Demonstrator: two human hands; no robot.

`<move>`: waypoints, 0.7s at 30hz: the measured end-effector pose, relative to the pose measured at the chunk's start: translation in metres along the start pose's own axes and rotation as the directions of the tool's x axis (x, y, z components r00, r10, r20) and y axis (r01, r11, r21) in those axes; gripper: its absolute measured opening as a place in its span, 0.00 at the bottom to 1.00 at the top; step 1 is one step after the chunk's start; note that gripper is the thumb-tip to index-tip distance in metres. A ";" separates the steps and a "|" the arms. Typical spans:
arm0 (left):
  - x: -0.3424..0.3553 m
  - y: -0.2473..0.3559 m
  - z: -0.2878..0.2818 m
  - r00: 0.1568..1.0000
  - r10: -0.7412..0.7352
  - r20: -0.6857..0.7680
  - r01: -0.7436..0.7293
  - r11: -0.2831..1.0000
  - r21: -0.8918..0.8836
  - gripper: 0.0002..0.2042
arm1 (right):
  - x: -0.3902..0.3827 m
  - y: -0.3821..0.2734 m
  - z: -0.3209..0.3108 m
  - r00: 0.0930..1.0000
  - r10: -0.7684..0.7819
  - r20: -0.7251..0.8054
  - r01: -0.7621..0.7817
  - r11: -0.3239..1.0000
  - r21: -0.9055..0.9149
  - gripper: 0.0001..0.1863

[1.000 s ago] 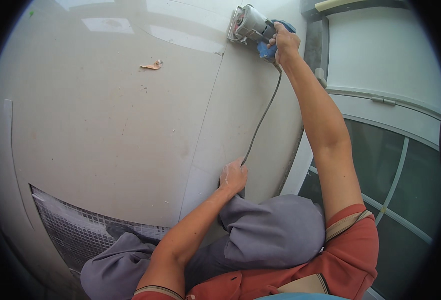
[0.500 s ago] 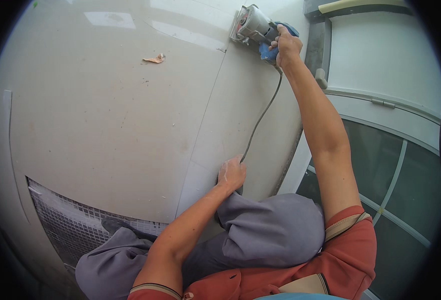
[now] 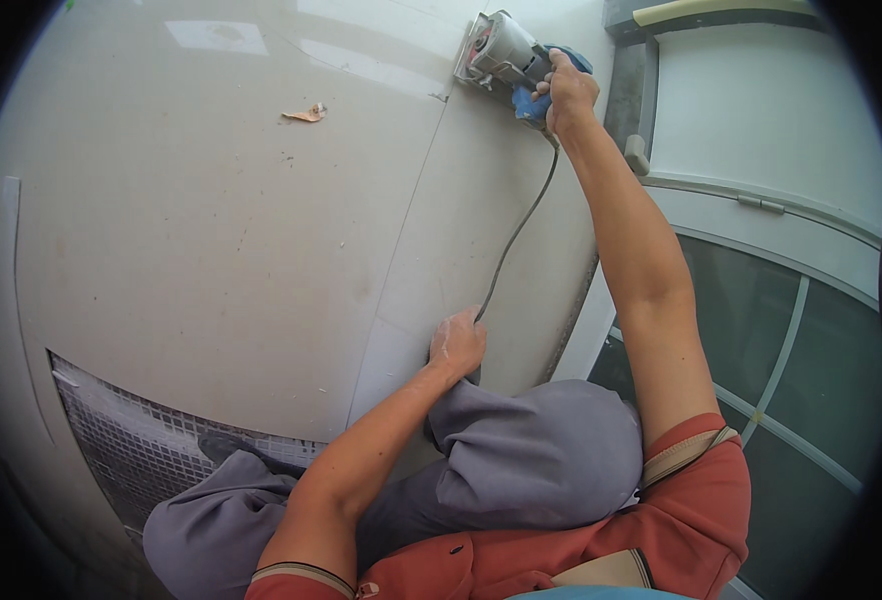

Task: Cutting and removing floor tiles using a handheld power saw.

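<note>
My right hand [image 3: 573,88] is closed round the handle of a corded tile cutter [image 3: 503,48] with a grey motor body and a metal base plate. The cutter rests on the pale tile surface [image 3: 291,220] at the top, beside a thin straight seam. A dark power cord [image 3: 517,225] runs from its rear down to my left hand [image 3: 458,340]. The left fingers curl closed round the cord beside my bent knee, and whitish dust covers the back of that hand.
A cut-out at the lower left shows a gridded tile backing [image 3: 141,425]. Nearby on the left lies a narrow pale strip [image 3: 14,230]. A dry brown scrap [image 3: 306,113] and small crumbs dot the tile. To the right stands a white-framed door [image 3: 706,210] with dark glass panes.
The whole view has shifted slightly. Both hands and the tile cutter keep almost the same places on the tile.
</note>
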State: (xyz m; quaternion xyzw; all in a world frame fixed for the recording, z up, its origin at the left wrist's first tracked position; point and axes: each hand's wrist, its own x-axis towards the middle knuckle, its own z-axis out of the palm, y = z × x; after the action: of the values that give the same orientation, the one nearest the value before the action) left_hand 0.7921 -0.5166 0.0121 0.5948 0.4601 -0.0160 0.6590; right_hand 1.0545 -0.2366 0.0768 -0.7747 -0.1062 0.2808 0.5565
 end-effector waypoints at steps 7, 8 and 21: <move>0.002 -0.002 -0.001 1.000 -0.003 0.008 0.003 1.000 -0.008 0.18 | -0.005 -0.001 0.001 1.000 -0.005 0.018 0.005 1.000 -0.022 0.12; 0.002 -0.001 -0.001 1.000 -0.016 0.003 0.016 1.000 0.004 0.18 | -0.007 0.000 0.000 1.000 -0.007 0.024 0.007 1.000 -0.015 0.12; -0.001 0.005 -0.004 1.000 -0.014 0.000 0.014 1.000 0.027 0.17 | -0.017 0.002 -0.003 1.000 0.025 0.014 -0.025 1.000 -0.010 0.12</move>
State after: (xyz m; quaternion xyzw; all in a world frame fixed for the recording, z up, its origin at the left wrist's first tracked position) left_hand 0.7924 -0.5125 0.0170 0.6007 0.4637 -0.0270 0.6508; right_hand 1.0422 -0.2472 0.0812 -0.7767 -0.1020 0.2926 0.5483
